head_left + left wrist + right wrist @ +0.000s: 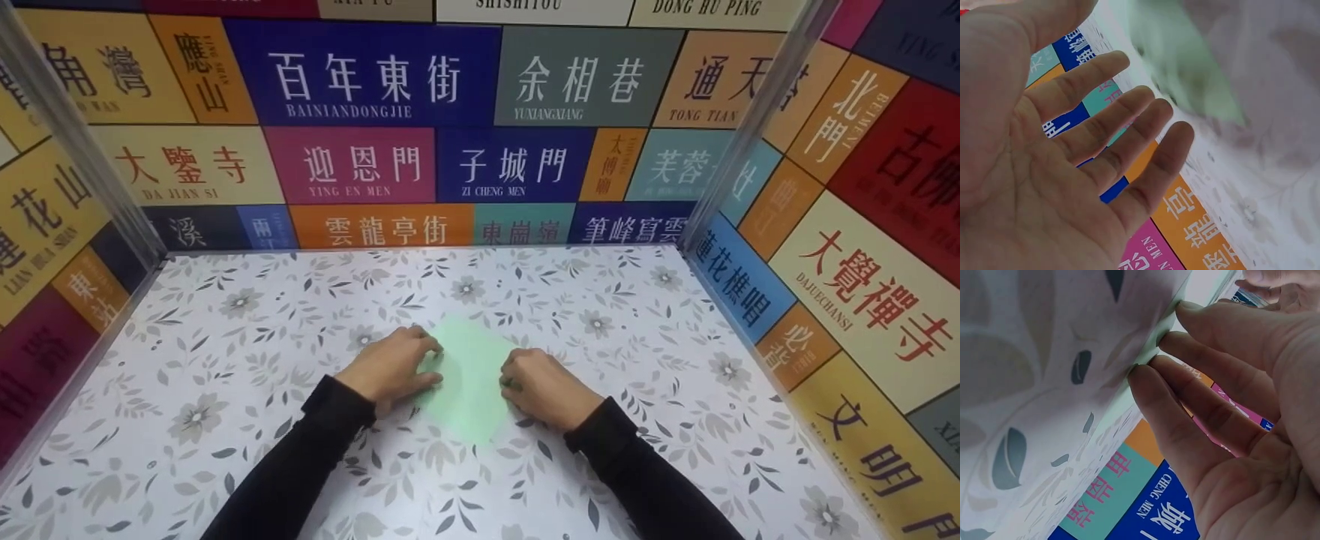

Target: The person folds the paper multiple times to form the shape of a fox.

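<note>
Plainly, the green paper (470, 382) lies on the desk (247, 337), long axis running near to far, between the loosely spread left hand (394, 366) at one edge and the right hand (551, 388), whose relaxed fingers touch the other.

— What is seen beyond the fingers (429, 346)?
— A back wall (450, 140), covered in coloured blocks (480, 45) of blue, pink, orange, grey and cream. Chinese characters (289, 79) are printed on them, with Latin letters (349, 112) set beneath or beside.
— And to either side?
— To the left of the fingers, yellow, orange and purple are arranged on the left wall (45, 202); to their right, red, cream, blue and orange are mixed on the right wall (847, 217). Both far corners are edged by shiny strips (757, 120).
— Beneath the fingers?
— A white surface (630, 300), on which grey flowers (467, 289) and leaves (223, 453) are printed. Soft light is reflected on the near side of the fingers.
</note>
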`<act>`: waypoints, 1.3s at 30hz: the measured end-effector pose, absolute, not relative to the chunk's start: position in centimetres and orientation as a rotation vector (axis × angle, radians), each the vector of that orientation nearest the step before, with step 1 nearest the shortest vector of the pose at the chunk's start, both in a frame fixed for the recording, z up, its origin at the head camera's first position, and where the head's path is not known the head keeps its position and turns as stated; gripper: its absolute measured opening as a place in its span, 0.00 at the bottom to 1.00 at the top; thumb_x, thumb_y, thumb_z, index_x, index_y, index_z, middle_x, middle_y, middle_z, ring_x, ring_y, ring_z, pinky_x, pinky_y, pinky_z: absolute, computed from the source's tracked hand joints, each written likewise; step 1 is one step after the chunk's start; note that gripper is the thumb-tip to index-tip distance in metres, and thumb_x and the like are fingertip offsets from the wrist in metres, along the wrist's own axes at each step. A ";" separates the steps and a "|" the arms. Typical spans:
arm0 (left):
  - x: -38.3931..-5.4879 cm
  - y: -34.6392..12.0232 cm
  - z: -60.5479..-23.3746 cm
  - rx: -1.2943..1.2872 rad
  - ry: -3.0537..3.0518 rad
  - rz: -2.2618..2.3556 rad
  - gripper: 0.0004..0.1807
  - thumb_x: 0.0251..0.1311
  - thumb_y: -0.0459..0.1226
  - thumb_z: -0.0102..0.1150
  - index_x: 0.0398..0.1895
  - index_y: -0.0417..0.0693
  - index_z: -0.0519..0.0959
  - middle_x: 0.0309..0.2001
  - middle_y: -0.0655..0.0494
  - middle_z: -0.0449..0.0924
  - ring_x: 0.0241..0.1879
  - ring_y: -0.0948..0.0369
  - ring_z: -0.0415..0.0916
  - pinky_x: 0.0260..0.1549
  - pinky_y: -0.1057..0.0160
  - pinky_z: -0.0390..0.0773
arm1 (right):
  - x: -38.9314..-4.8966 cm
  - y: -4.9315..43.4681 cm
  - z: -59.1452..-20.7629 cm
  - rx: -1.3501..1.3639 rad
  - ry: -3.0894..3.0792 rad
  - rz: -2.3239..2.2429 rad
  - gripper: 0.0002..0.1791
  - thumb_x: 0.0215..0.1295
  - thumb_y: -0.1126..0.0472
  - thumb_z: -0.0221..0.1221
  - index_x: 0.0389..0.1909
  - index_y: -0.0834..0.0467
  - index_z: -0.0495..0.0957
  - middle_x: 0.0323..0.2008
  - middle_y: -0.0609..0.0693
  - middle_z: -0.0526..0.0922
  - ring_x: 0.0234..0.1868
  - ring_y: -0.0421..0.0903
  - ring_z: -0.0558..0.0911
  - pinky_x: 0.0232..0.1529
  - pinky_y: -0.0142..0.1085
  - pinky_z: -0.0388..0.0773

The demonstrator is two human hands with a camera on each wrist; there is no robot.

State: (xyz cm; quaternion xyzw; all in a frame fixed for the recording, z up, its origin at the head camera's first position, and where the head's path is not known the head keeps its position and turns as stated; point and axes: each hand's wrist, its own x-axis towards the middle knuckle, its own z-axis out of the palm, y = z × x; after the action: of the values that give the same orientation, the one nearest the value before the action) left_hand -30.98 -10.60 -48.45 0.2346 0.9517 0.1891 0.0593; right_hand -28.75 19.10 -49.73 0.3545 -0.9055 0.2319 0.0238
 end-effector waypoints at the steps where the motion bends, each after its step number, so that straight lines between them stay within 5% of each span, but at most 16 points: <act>1: -31.4 -10.6 -48.3 0.716 2.892 0.562 0.28 0.75 0.48 0.78 0.72 0.47 0.87 0.73 0.42 0.86 0.72 0.40 0.85 0.73 0.35 0.86 | -28.7 19.1 -49.7 1.096 -2.802 0.714 0.08 0.69 0.75 0.72 0.33 0.62 0.95 0.39 0.57 0.93 0.42 0.52 0.93 0.46 0.43 0.95; 29: -39.4 -7.2 -48.5 0.811 3.028 0.449 0.17 0.78 0.39 0.71 0.62 0.38 0.92 0.57 0.40 0.92 0.58 0.42 0.92 0.62 0.40 0.93 | -28.8 19.1 -49.9 1.108 -2.778 0.686 0.06 0.67 0.75 0.75 0.34 0.62 0.95 0.37 0.57 0.93 0.38 0.50 0.91 0.41 0.40 0.93; 39: -39.9 -6.1 -48.7 0.795 3.089 0.401 0.06 0.72 0.33 0.72 0.44 0.37 0.92 0.48 0.39 0.90 0.46 0.41 0.90 0.47 0.38 0.94 | -28.7 19.0 -49.7 1.083 -2.809 0.700 0.05 0.69 0.73 0.75 0.36 0.61 0.95 0.37 0.55 0.92 0.36 0.46 0.89 0.38 0.35 0.90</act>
State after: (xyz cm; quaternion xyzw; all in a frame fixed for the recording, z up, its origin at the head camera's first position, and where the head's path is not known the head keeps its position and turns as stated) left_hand -39.93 -6.08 -48.69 0.2470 0.9603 0.1246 -0.0366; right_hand -28.74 19.02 -49.73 0.3503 -0.9085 0.2264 0.0255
